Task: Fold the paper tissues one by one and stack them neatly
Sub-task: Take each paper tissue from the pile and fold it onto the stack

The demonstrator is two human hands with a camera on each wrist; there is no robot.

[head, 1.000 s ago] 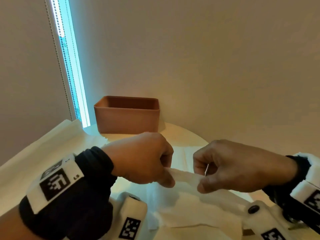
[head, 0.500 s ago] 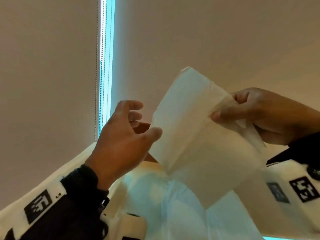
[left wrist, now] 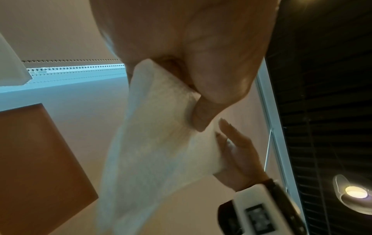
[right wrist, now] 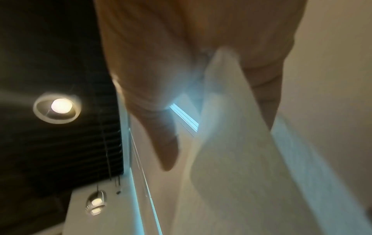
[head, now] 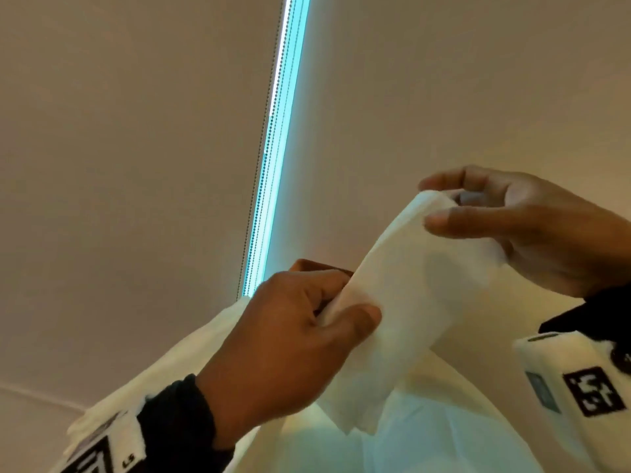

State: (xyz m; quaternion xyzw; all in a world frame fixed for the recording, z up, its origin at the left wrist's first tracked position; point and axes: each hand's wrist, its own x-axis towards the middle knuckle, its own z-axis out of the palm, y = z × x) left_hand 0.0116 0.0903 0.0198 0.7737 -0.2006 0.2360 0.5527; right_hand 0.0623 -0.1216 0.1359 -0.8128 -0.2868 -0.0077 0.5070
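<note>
A white paper tissue [head: 403, 302] hangs in the air in front of me, held up at two corners. My left hand [head: 341, 312] pinches its lower left corner between thumb and curled fingers. My right hand [head: 440, 208] pinches the upper right corner between thumb and forefinger. In the left wrist view the tissue [left wrist: 157, 135] runs from my left hand's pinch down to my right hand [left wrist: 237, 152]. The right wrist view shows the tissue [right wrist: 231, 143] hanging from the right hand's pinch. More white tissue [head: 426, 438] lies spread below on the table.
A terracotta box [left wrist: 36, 167] stands behind the tissue; only its top corner [head: 317, 265] shows in the head view. A light strip with a bead chain [head: 273, 148] runs between roller blinds. White sheets [head: 177, 363] lie at the left. Ceiling lamps [right wrist: 60, 105] glow overhead.
Both hands lifted the tissue off the table into the air. The left hand, open half a second ago, now pinches the lower left corner. The view has tilted up.
</note>
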